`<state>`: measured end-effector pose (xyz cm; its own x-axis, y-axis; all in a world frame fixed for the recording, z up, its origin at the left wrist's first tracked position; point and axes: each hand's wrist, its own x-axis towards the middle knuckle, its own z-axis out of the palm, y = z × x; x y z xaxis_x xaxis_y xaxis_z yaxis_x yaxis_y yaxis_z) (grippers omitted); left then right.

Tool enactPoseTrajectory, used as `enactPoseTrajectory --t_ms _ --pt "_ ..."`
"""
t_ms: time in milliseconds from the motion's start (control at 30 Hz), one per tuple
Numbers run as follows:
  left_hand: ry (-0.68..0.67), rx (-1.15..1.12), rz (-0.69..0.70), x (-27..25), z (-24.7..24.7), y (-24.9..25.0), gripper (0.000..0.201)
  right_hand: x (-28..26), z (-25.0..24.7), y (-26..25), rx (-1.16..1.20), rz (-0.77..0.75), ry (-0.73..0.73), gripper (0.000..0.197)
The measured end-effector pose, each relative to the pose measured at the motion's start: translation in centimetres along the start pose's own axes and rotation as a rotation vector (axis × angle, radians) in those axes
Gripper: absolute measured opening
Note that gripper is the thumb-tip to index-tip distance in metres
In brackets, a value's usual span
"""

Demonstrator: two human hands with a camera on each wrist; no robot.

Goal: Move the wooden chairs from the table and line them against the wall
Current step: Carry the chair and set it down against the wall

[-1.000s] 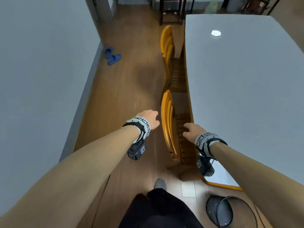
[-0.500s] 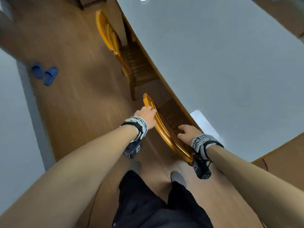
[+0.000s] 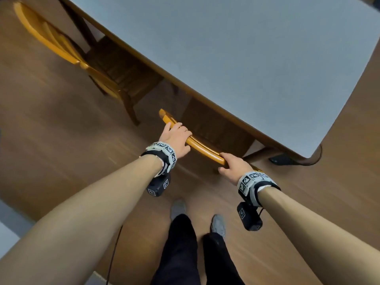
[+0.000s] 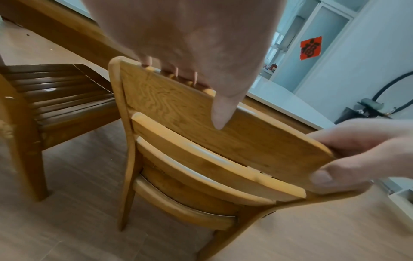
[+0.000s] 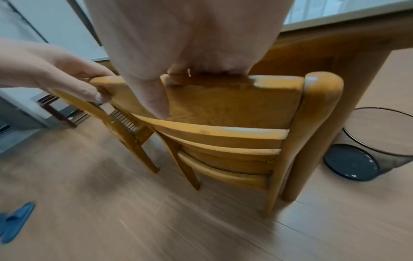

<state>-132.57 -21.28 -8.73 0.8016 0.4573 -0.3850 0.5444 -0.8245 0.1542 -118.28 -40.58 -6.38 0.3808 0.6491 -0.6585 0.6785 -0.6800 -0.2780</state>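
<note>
A wooden chair [image 3: 202, 149] stands tucked under the grey-topped table [image 3: 257, 58], its slatted back toward me. My left hand [image 3: 176, 137] grips the left part of the top rail, fingers curled over the edge and thumb down the back panel [image 4: 201, 123]. My right hand [image 3: 233, 166] grips the rail's right end; in the right wrist view its fingers hook over the rail [image 5: 223, 109]. A second wooden chair [image 3: 51, 41] is tucked in further left along the same table side.
A black mesh wastebasket [image 5: 375, 144] sits on the floor beside the round table leg [image 5: 330, 127], right of the held chair. Blue slippers [image 5: 15, 220] lie on the wood floor to the left. The grey wall [image 3: 8, 229] runs behind me at lower left.
Both hands have gone from hovering beside the near chair to gripping its top rail. My view has turned from along the table side to facing the chair's back.
</note>
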Motion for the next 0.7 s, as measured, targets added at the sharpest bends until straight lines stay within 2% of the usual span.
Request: enactPoseTrajectory --t_ms 67,167,467,700 --pt "0.087 0.004 0.014 -0.1 0.9 0.0 0.05 0.3 0.9 0.2 -0.002 0.017 0.076 0.054" --pt "0.126 0.009 0.014 -1.0 1.5 0.1 0.054 -0.1 2.2 0.4 -0.006 0.0 0.13 0.049" --pt "0.128 -0.015 -0.049 -6.8 3.4 1.2 0.058 -3.8 4.8 0.3 -0.075 -0.083 0.105 0.035" --pt "0.167 -0.068 -0.213 -13.9 7.0 6.9 0.057 -7.4 6.8 4.0 -0.194 -0.211 0.092 0.032"
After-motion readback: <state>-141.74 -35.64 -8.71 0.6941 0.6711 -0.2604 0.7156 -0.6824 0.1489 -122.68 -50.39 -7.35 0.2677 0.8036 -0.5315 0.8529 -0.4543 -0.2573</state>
